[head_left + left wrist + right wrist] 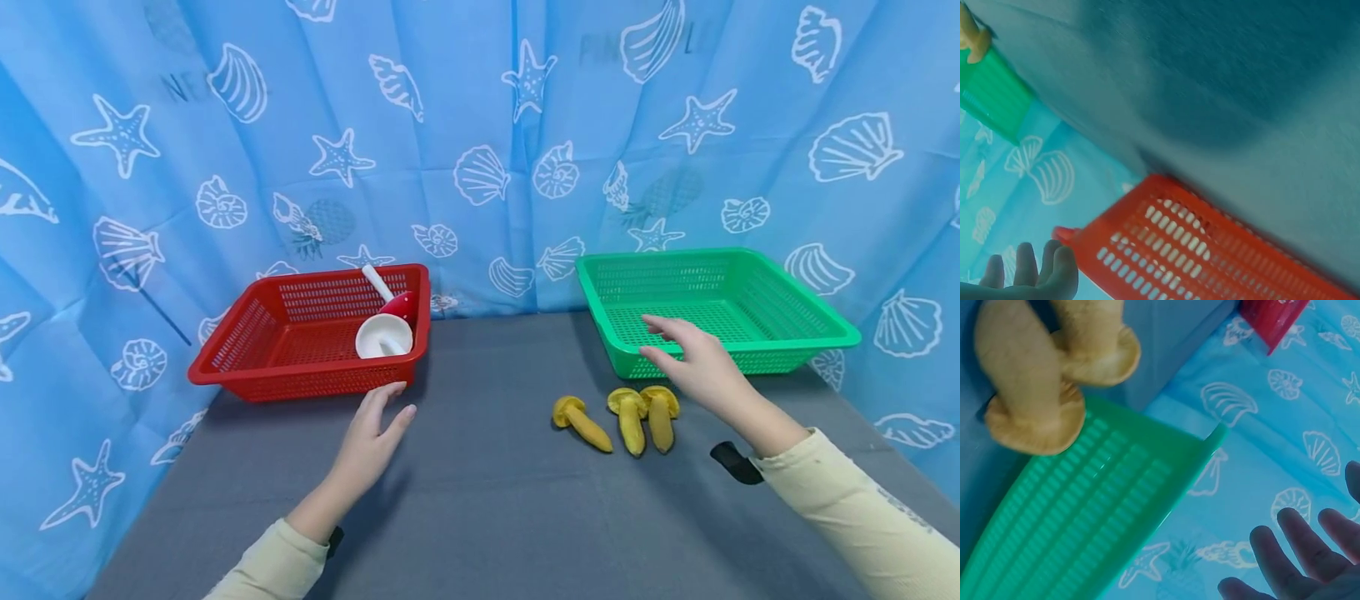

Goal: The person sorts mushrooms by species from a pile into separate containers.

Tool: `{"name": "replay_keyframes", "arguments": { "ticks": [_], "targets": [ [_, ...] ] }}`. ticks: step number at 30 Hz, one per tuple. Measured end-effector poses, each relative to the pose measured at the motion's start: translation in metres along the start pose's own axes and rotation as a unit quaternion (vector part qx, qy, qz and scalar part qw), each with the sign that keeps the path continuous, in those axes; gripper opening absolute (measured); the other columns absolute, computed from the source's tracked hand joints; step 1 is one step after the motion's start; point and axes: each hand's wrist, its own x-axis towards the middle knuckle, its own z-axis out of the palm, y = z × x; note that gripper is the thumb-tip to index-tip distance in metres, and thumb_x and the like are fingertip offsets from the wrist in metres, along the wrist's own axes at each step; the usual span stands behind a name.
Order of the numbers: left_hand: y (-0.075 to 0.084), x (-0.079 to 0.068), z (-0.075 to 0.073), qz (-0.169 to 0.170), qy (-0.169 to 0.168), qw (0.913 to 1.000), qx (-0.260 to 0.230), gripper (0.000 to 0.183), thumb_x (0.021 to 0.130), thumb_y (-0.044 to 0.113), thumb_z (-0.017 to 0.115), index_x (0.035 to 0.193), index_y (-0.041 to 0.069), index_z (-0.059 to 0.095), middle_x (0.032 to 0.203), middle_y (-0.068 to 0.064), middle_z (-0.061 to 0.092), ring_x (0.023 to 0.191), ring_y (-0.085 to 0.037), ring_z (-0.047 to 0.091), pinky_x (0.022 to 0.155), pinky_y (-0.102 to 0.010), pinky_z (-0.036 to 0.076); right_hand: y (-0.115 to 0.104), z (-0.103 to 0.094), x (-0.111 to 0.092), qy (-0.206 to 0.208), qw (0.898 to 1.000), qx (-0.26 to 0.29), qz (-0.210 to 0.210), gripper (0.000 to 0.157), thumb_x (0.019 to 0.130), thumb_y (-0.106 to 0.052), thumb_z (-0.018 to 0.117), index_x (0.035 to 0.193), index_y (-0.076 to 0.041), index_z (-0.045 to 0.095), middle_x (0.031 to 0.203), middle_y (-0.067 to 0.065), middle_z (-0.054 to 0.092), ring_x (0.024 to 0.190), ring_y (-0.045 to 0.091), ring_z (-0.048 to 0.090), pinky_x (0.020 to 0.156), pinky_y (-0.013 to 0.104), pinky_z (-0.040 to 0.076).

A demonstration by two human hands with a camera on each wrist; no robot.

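My left hand [367,446] hovers just in front of the red basket [300,375], thumb and fingers apart, holding nothing. Inside that basket, at its right end, lie a white ladle-like scoop [371,337] and a red piece [400,307] beside a white handle. Over the front rim of the green basket [802,343] is my right hand [701,367], its fingers spread and free of any object. Three yellow-brown mushrooms [631,422] lie on the cloth before the green basket; two sit side by side, the third mushroom [583,425] apart to the left.
Grey cloth [495,500] covers the table. Behind both baskets hangs a blue curtain [465,100] with white shell and starfish prints. Bare mesh shows on the green basket's floor. A dark band [737,463] shows by my right wrist.
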Motion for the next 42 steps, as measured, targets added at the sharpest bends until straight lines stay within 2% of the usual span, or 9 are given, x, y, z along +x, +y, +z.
{"name": "replay_keyframes", "arguments": {
  "ticks": [8, 12, 16, 24, 29, 35, 42],
  "targets": [
    [0.008, -0.002, 0.017, -0.028, -0.020, 0.9986, -0.040, 0.045, 0.099, 0.021, 0.058, 0.138, 0.002, 0.047, 0.135, -0.017, 0.051, 0.129, -0.032, 0.043, 0.106, -0.055, 0.032, 0.013, -0.005, -0.004, 0.005, 0.998, -0.064, -0.010, 0.051, 0.096, -0.010, 0.061, 0.139, 0.010, 0.042, 0.135, 0.034, 0.045, 0.124, 0.052, 0.039, 0.096, 0.065, 0.034],
    [0.012, -0.002, 0.023, -0.036, -0.036, 0.9969, -0.061, 0.044, 0.099, 0.022, 0.057, 0.138, 0.003, 0.048, 0.134, -0.016, 0.051, 0.129, -0.034, 0.042, 0.105, -0.057, 0.032, 0.023, -0.005, -0.006, 0.026, 0.993, -0.106, -0.037, 0.051, 0.093, -0.008, 0.065, 0.136, 0.011, 0.045, 0.129, 0.036, 0.050, 0.118, 0.053, 0.044, 0.094, 0.066, 0.035],
    [0.015, -0.002, 0.028, -0.053, -0.052, 0.9942, -0.077, 0.044, 0.099, 0.021, 0.056, 0.138, 0.003, 0.048, 0.135, -0.018, 0.051, 0.130, -0.035, 0.042, 0.105, -0.058, 0.032, 0.033, -0.004, -0.008, 0.047, 0.985, -0.155, -0.065, 0.052, 0.089, -0.008, 0.069, 0.134, 0.010, 0.049, 0.122, 0.035, 0.054, 0.112, 0.053, 0.048, 0.091, 0.068, 0.035],
    [0.022, -0.005, 0.035, -0.075, -0.080, 0.9874, -0.114, 0.042, 0.101, 0.023, 0.053, 0.137, 0.001, 0.048, 0.135, -0.021, 0.051, 0.127, -0.036, 0.046, 0.103, -0.058, 0.035, 0.049, -0.004, -0.010, 0.029, 0.974, -0.221, -0.045, 0.056, 0.090, -0.017, 0.070, 0.137, 0.005, 0.048, 0.125, 0.034, 0.052, 0.114, 0.055, 0.045, 0.090, 0.078, 0.025],
    [0.026, -0.007, 0.041, -0.068, -0.087, 0.9845, -0.137, 0.041, 0.101, 0.022, 0.053, 0.135, -0.001, 0.049, 0.133, -0.022, 0.053, 0.126, -0.036, 0.048, 0.103, -0.057, 0.035, 0.058, -0.002, -0.010, 0.035, 0.968, -0.244, -0.051, 0.056, 0.088, -0.017, 0.071, 0.135, 0.005, 0.050, 0.122, 0.033, 0.054, 0.111, 0.055, 0.047, 0.090, 0.078, 0.026],
    [0.025, -0.009, 0.049, -0.064, -0.100, 0.9830, -0.140, 0.040, 0.101, 0.021, 0.053, 0.133, -0.002, 0.051, 0.130, -0.021, 0.054, 0.122, -0.036, 0.051, 0.102, -0.056, 0.037, 0.071, 0.000, -0.009, 0.040, 0.962, -0.262, -0.060, 0.053, 0.088, -0.016, 0.071, 0.133, 0.004, 0.053, 0.119, 0.032, 0.056, 0.107, 0.055, 0.050, 0.088, 0.078, 0.028],
    [0.025, -0.008, 0.054, -0.076, -0.132, 0.9768, -0.150, 0.044, 0.102, 0.026, 0.052, 0.135, -0.002, 0.049, 0.134, -0.021, 0.052, 0.122, -0.035, 0.050, 0.100, -0.054, 0.040, 0.086, 0.002, -0.007, 0.027, 0.962, -0.266, -0.056, 0.049, 0.091, -0.017, 0.067, 0.133, 0.003, 0.053, 0.121, 0.031, 0.055, 0.108, 0.054, 0.050, 0.085, 0.078, 0.030]
  ]
}}
